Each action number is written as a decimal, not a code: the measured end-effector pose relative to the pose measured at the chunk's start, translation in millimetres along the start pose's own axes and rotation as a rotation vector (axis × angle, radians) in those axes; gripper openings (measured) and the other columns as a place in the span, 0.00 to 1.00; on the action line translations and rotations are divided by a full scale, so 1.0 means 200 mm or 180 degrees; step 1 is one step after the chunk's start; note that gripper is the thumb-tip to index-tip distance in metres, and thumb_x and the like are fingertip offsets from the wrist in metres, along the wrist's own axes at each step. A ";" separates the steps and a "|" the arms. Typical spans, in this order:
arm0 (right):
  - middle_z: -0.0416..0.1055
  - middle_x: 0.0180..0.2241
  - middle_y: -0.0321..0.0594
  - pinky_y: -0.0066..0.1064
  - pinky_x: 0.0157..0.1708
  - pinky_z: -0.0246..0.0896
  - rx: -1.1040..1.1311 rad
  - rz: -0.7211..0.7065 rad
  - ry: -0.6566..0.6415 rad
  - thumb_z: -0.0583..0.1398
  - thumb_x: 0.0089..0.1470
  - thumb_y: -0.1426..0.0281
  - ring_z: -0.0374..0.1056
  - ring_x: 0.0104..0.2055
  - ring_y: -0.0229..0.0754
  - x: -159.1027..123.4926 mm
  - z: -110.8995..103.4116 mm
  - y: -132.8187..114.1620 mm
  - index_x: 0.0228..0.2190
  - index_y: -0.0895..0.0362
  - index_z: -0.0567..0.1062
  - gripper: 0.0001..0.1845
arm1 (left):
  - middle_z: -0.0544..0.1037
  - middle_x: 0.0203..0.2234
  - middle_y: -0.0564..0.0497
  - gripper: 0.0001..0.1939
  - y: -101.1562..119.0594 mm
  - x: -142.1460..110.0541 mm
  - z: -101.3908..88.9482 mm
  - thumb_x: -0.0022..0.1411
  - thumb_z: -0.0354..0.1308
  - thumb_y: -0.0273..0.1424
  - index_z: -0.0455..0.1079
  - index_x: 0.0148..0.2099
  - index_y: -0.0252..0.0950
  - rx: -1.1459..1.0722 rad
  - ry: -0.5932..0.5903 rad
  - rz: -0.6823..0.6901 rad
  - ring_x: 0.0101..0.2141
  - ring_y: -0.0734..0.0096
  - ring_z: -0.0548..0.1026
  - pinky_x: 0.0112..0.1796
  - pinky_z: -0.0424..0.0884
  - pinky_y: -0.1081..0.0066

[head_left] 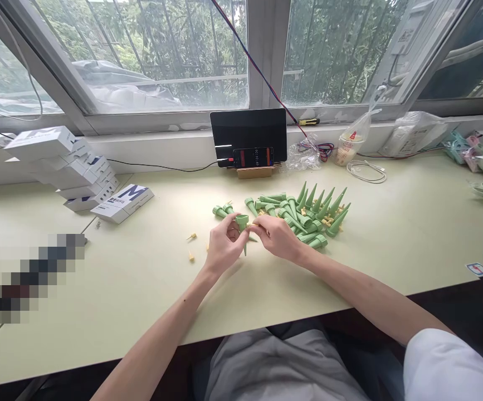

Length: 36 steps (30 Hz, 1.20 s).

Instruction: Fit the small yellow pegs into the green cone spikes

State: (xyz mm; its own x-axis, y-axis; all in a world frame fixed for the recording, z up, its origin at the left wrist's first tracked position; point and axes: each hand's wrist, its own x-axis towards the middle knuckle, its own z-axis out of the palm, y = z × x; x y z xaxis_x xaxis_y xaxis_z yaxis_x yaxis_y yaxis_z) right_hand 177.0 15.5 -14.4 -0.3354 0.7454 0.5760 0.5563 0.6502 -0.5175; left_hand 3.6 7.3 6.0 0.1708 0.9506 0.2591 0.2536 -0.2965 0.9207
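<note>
My left hand (223, 245) is closed around a green plastic cone spike (243, 228), wide end up and tip pointing down. My right hand (275, 236) is pinched right beside the cone's top, its fingers closed on a small part that I cannot make out. Just behind my hands lies a pile of green cone spikes (308, 214) mixed with small yellow pieces (331, 220). Three more green pieces (223, 210) stand apart to the left of the pile. A few loose yellow pieces (191, 237) lie on the pale green table (141, 278) left of my hands.
A phone (253, 157) leans on a wooden stand before a dark tablet (248, 133) at the window. White boxes (63, 161) are stacked at the left. A bagged cup (349, 146), a white cable (366, 170) and pastel plastic items (481, 159) lie at the right.
</note>
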 end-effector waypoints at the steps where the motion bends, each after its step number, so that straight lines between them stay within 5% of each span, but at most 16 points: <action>1: 0.68 0.27 0.38 0.29 0.29 0.52 -0.0012 -0.0005 0.0003 0.53 0.68 0.65 0.59 0.27 0.38 0.00 0.00 0.00 0.29 0.56 0.68 0.15 | 0.74 0.25 0.53 0.16 0.00 0.00 0.00 0.58 0.62 0.35 0.71 0.48 0.35 -0.0003 0.0001 0.0000 0.23 0.73 0.71 0.22 0.68 0.74; 20: 0.54 0.19 0.32 0.29 0.24 0.42 -0.0013 0.0300 -0.0235 0.45 0.70 0.59 0.47 0.21 0.36 0.00 -0.02 -0.01 0.23 0.54 0.54 0.23 | 0.74 0.28 0.53 0.17 0.01 -0.01 0.00 0.60 0.61 0.37 0.69 0.50 0.37 -0.0088 -0.0116 0.0028 0.21 0.77 0.70 0.21 0.68 0.76; 36: 0.53 0.16 0.33 0.31 0.23 0.42 0.0064 0.0441 -0.0011 0.39 0.69 0.51 0.47 0.19 0.35 0.01 -0.01 -0.02 0.20 0.54 0.53 0.30 | 0.72 0.25 0.55 0.17 0.01 -0.02 0.01 0.60 0.61 0.37 0.67 0.50 0.38 -0.0165 -0.0254 0.0031 0.19 0.78 0.68 0.19 0.69 0.76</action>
State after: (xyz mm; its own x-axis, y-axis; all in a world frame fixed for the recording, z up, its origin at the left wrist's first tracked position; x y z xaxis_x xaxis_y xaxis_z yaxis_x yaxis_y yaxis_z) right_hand 175.9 14.7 -9.7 -0.2591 0.8288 0.4960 0.5821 0.5437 -0.6046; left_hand 4.5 3.7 6.6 0.2490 0.9368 0.2458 0.2022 -0.2984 0.9328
